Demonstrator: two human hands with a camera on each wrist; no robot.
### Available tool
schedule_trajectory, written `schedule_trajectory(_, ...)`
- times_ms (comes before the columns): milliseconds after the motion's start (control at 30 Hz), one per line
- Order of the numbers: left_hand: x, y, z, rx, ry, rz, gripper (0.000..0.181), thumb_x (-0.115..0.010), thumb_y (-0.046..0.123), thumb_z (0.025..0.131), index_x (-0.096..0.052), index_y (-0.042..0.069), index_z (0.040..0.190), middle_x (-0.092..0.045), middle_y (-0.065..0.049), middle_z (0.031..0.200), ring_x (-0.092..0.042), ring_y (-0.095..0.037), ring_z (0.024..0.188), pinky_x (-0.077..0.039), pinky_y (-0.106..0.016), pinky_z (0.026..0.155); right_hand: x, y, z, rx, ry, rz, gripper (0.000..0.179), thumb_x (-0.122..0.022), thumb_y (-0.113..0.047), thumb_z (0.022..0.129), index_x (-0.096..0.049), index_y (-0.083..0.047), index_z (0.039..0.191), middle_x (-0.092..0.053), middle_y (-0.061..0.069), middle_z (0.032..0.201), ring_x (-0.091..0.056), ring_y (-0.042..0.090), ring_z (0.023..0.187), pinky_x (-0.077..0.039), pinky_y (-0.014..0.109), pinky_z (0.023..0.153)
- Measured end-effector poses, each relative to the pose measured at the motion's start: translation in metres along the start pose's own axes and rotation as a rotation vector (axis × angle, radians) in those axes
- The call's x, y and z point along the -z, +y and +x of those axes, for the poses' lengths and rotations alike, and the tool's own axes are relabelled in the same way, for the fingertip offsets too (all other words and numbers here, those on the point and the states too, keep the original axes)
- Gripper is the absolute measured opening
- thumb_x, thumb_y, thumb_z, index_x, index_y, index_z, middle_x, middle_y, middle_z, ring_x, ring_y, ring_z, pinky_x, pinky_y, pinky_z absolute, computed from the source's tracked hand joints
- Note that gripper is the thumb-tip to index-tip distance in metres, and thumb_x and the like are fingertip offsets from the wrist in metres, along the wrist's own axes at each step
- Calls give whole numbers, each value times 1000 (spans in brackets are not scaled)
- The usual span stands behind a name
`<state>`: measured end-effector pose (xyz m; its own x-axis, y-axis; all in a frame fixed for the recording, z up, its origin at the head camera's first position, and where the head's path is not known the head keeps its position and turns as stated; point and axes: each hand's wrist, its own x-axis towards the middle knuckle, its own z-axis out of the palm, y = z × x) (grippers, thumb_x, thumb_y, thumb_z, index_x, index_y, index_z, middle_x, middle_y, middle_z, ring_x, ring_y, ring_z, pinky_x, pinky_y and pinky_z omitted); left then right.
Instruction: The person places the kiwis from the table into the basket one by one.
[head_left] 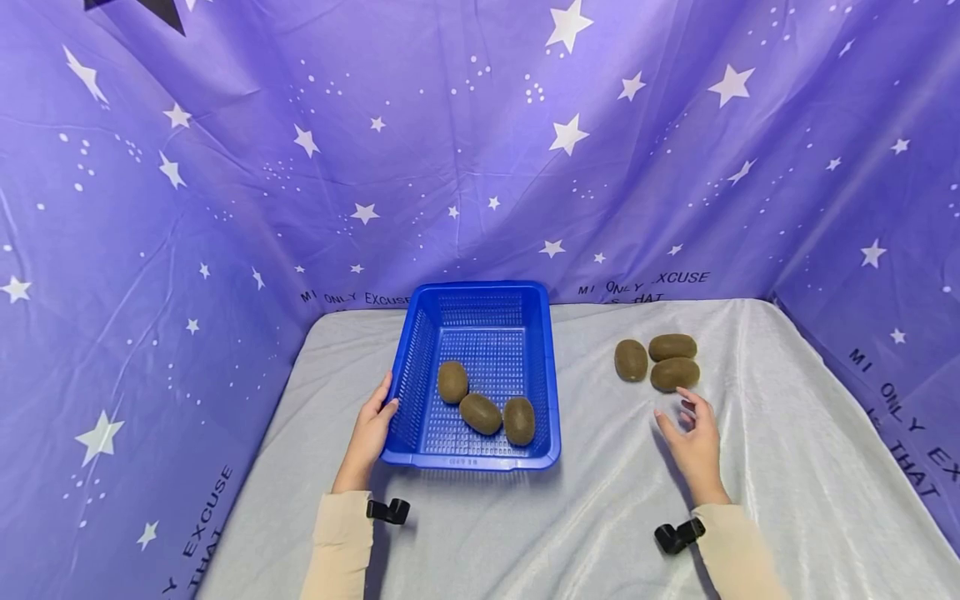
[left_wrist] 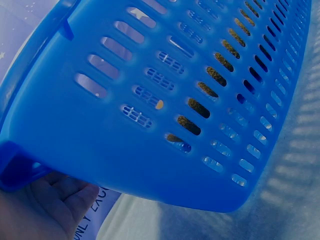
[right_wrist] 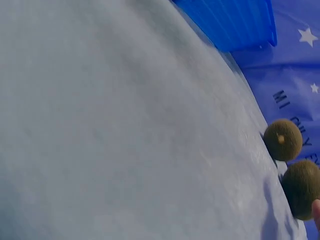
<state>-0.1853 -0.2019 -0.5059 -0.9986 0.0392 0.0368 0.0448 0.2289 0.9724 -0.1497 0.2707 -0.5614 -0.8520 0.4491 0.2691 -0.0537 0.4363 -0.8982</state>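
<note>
My left hand [head_left: 369,433] grips the left rim of a blue plastic basket [head_left: 556,375]. In the left wrist view its fingers [left_wrist: 67,195] curl under that rim, beside the slotted wall. Inside the basket lie three brown kiwifruit, one farther back [head_left: 452,382], one in the middle [head_left: 481,414] and one at the right [head_left: 519,421]. Three more are grouped on the cloth to the right: a left kiwifruit [head_left: 631,360], a back one [head_left: 672,347] and a front one [head_left: 675,375]. My right hand [head_left: 696,450] holds nothing, thumb and fingers apart, index fingertip right at the front kiwifruit.
A pale grey cloth [head_left: 600,500] covers the table. Purple curtains with white stars [head_left: 465,150] hang behind and along both sides, close to the table's edges. A black wrist camera [head_left: 388,511] sits on the left wrist, and another black camera [head_left: 678,536] on the right.
</note>
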Motion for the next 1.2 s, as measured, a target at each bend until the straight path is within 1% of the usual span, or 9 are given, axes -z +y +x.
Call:
schedule_trajectory(133,-1,-2,-1,-39,3,-2,55,-39,9,98,-20,-1,148,-18,-19,154,-12,-34,143,-9,-50,115,6,6,6,-68,53,-20,52,-68,-6,81,-49,0,129,-49,18,126,-48,32,110,-37,14,86)
schedule_trajectory(200,-1,-4,-2,-84,6,-7,56,-41,13,98,-21,-1,148,-19,-21,154,-13,-34,143,-10,-48,116,7,9,9,-92,76,-13,52,-69,-6,82,-49,-1,130,-48,17,127,-47,29,111,-38,16,88)
schedule_trajectory(300,-1,-5,-2,-116,9,-16,57,-42,17,98,-22,-2,147,-20,-22,153,-13,-36,142,-10,-49,115,8,12,14,-120,96,5,54,-69,-7,81,-47,-1,130,-46,16,126,-47,27,111,-40,19,92)
schedule_trajectory(400,-1,-4,-1,-81,12,-11,56,-41,13,97,-21,-3,148,-20,-21,153,-13,-34,143,-10,-47,116,7,13,18,-148,100,17,56,-69,-8,82,-44,-2,132,-44,15,127,-47,26,111,-42,25,96)
schedule_trajectory(567,1,-1,1,23,-1,-10,53,-38,3,98,-19,-1,148,-17,-17,155,-11,-30,143,-8,-46,117,6,13,27,-198,79,51,66,-70,-12,82,-37,-5,139,-36,16,133,-41,28,116,-39,40,102)
schedule_trajectory(767,0,24,-6,51,-27,-39,53,-37,-1,98,-18,-4,147,-15,-20,155,-9,-31,143,-7,-46,117,4,14,37,-249,37,76,81,-71,-21,83,-24,-9,147,-25,20,142,-34,35,126,-32,48,107)
schedule_trajectory(900,-1,33,-10,50,-30,-27,53,-36,-2,98,-17,-7,146,-14,-22,154,-9,-34,143,-8,-47,116,0,15,42,-248,5,79,88,-71,-23,82,-16,-9,150,-17,20,148,-26,38,133,-26,49,111)
schedule_trajectory(1033,-1,28,-7,57,-20,-28,53,-36,-2,98,-17,-6,147,-15,-20,154,-10,-32,143,-8,-45,117,-4,16,47,-227,-18,57,94,-73,-23,81,-10,-7,150,-12,22,151,-20,37,138,-21,48,113)
schedule_trajectory(1200,2,6,0,26,-12,-8,53,-38,0,98,-19,-4,147,-17,-19,154,-11,-31,143,-9,-46,117,-9,14,52,-207,-7,-8,95,-74,-22,79,-12,-3,149,-16,26,149,-22,40,137,-19,46,114)
